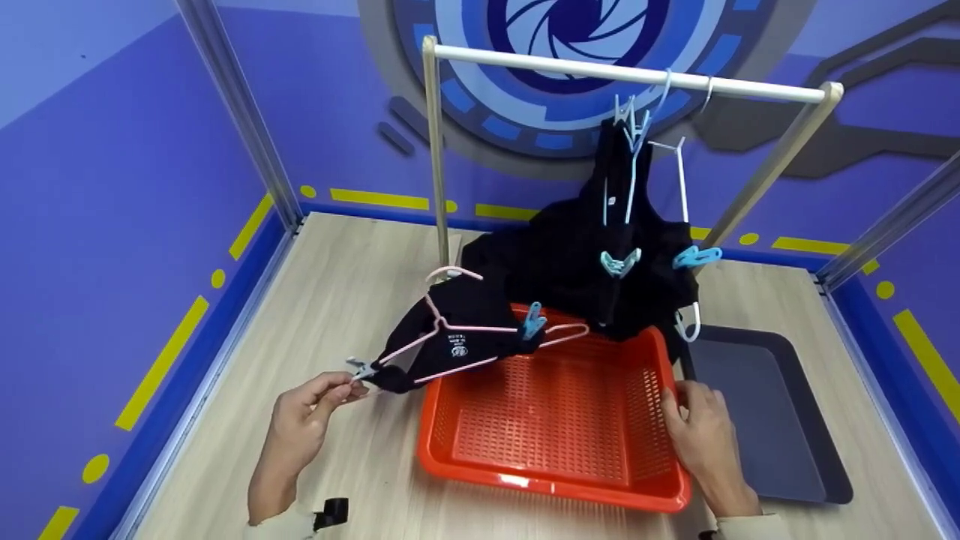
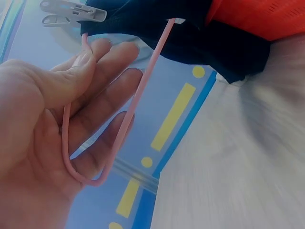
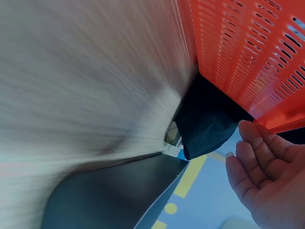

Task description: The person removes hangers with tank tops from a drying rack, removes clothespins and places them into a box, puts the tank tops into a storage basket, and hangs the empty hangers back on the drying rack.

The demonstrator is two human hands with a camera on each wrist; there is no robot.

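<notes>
My left hand (image 1: 304,420) pinches the left end of a pink hanger (image 2: 128,119) between thumb and fingertips. A black garment (image 1: 465,322) with a small white print is on that hanger, lying partly over the basket's back left edge. A grey clothespin (image 2: 76,13) clips it beside my left hand, and a blue clothespin (image 1: 533,322) clips its other side. My right hand (image 1: 705,435) holds the right rim of the red basket (image 1: 555,487). From the right wrist its loosely bent fingers (image 3: 252,148) show outside and below the rim; the thumb is hidden there.
Behind the basket stands a wooden rack with a white rail (image 1: 525,61). Black clothing (image 1: 577,225) hangs there on a blue hanger (image 1: 666,90), with several clothespins and a white hanger (image 1: 682,180). A dark grey tray (image 1: 772,420) lies right of the basket.
</notes>
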